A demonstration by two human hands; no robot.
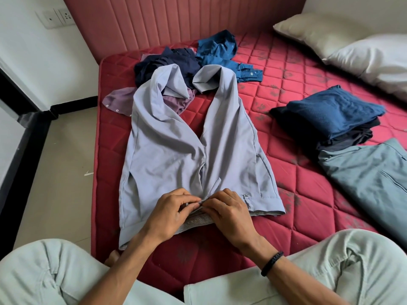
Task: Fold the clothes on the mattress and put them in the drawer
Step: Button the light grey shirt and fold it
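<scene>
Both hands, left hand (170, 213) and right hand (229, 213), pinch the grey trousers' (198, 137) waistband on the mattress (297, 205); we'd fasten it, then flatten the legs before folding.

Grey trousers (193, 148) spread on the red mattress (308, 183), left hand (174, 213) and right hand (226, 211) pinching the near waistband; unfolded clothes (198, 60) heaped beyond, folded stack (330, 115) at right
</scene>
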